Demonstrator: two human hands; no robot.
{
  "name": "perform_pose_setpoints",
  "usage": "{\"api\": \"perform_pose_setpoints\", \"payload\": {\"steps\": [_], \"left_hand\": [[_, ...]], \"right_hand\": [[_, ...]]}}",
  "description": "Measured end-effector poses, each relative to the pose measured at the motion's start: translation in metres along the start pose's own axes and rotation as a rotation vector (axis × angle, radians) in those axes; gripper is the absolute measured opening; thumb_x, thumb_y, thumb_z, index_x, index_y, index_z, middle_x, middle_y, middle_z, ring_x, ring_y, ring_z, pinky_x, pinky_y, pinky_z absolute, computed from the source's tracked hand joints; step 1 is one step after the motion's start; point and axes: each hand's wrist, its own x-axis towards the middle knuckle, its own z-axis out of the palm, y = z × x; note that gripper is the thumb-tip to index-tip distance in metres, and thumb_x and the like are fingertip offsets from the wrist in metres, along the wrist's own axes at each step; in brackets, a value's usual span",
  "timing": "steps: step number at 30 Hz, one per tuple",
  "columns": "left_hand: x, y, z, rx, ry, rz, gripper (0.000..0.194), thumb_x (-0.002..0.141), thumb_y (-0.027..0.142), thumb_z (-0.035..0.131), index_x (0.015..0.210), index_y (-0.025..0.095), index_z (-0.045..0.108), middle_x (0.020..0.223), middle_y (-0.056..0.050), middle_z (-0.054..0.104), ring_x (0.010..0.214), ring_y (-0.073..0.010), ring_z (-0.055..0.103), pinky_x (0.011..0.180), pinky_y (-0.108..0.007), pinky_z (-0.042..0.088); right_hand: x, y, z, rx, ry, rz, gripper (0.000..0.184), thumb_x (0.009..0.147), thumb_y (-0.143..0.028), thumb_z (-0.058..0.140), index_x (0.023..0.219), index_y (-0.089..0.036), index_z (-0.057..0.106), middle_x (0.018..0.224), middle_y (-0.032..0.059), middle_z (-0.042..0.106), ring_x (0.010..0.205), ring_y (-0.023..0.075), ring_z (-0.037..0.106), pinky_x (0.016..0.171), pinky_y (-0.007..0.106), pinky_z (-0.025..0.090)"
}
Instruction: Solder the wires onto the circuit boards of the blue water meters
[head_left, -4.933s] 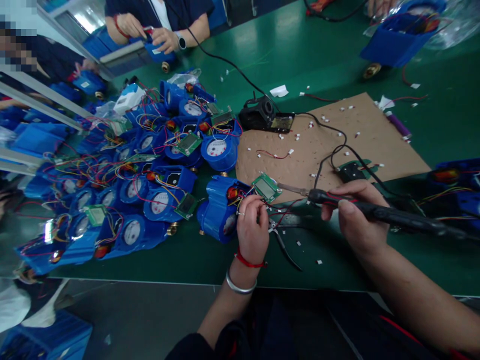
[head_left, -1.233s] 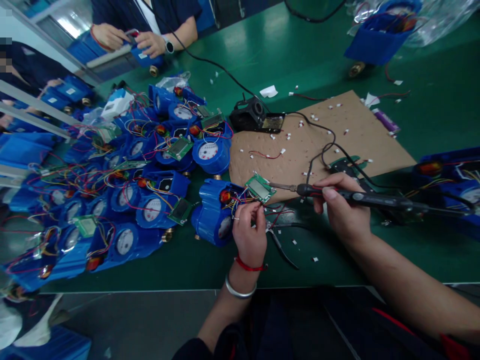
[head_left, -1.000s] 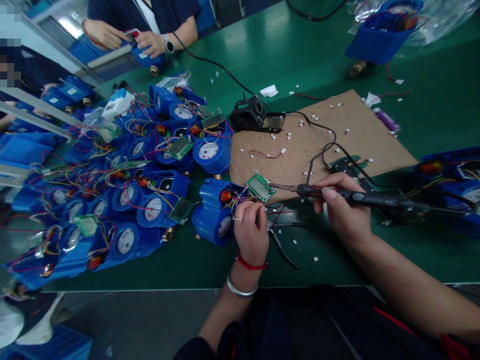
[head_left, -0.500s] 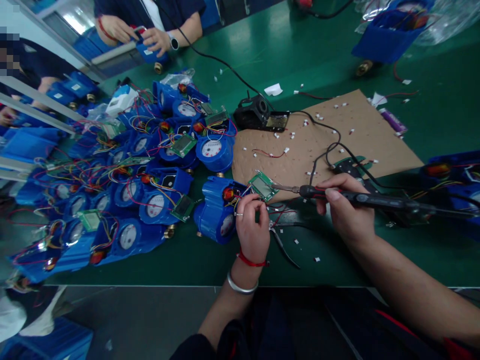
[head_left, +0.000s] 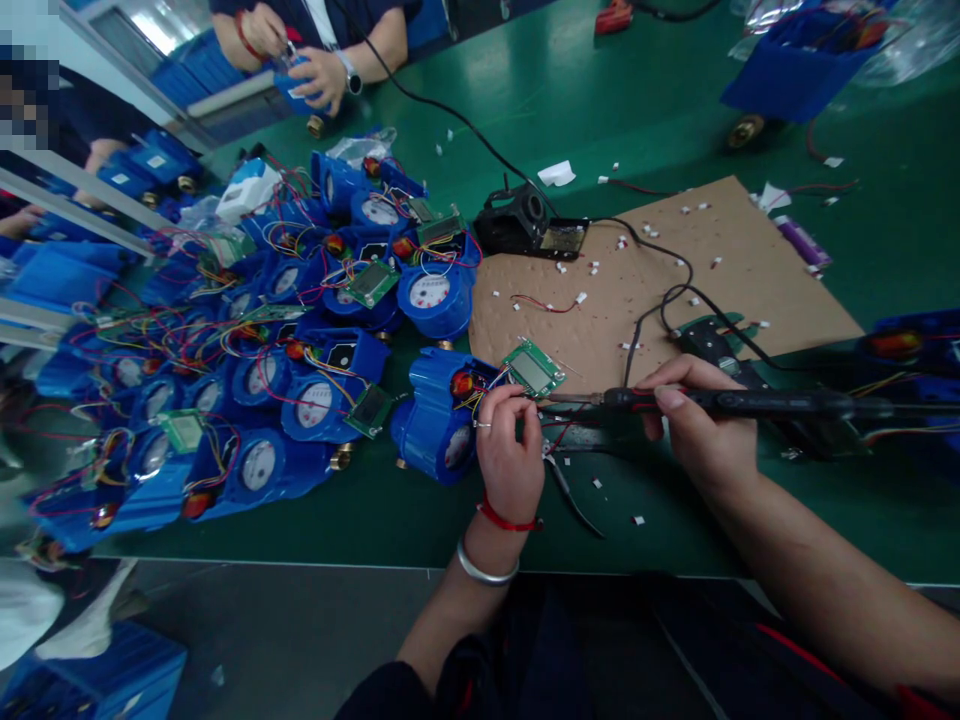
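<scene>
My right hand (head_left: 709,425) is closed around a soldering iron (head_left: 645,400), which points left. Its tip lies at the lower edge of a green circuit board with a display (head_left: 534,368), close to my left fingertips. My left hand (head_left: 511,440) is pinched at that same edge among thin wires; what sits between the fingers is too small to make out. Wires run from the board to a blue water meter (head_left: 431,410) just left of my left hand. Partly behind that hand lie cutting pliers (head_left: 574,495) and red wires.
Many blue meters (head_left: 315,405) with loose wires and boards crowd the left side. A soldering iron stand (head_left: 514,222) is behind the cardboard sheet (head_left: 780,290), where small white connectors are scattered. A black cable crosses the cardboard. Across the table, a person's hands (head_left: 319,80) hold a blue meter.
The iron's tip has moved from the face of the board down to its lower edge, near my left fingertips. My left hand stays pinched at about the same place.
</scene>
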Motion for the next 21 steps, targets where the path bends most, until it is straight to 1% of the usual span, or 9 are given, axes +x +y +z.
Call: {"api": "perform_pose_setpoints", "payload": {"steps": [6,12,21], "left_hand": [[0.0005,0.0002,0.0005,0.007,-0.001,-0.007,0.009,0.088,0.015,0.051,0.082,0.017,0.056,0.102,-0.007,0.059,0.098,-0.0177,0.056,0.089,-0.036,0.045],[0.0003,0.0002,0.0008,0.014,-0.007,-0.009,0.009,0.088,0.015,0.051,0.082,0.017,0.056,0.102,-0.007,0.059,0.099,-0.0177,0.056,0.090,-0.036,0.045],[0.0001,0.0007,0.0013,0.009,-0.002,-0.002,0.009,0.088,0.013,0.051,0.082,0.017,0.055,0.102,-0.007,0.059,0.099,-0.0169,0.055,0.091,-0.036,0.044]], "right_hand": [[0.0001,-0.0006,0.0005,-0.024,-0.006,-0.005,0.014,0.086,-0.031,0.061,0.080,-0.018,0.061,0.053,-0.0016,0.057,0.041,0.0116,0.049,0.042,0.024,0.034],[0.0002,0.0014,0.0008,-0.025,-0.006,0.010,0.015,0.086,-0.032,0.060,0.080,-0.018,0.061,0.053,-0.0027,0.056,0.042,0.0109,0.049,0.043,0.023,0.035],[0.0005,-0.0007,0.0010,-0.033,-0.009,0.011,0.016,0.086,-0.032,0.059,0.080,-0.017,0.060,0.051,-0.0029,0.055,0.042,0.0103,0.049,0.042,0.022,0.034]]}}
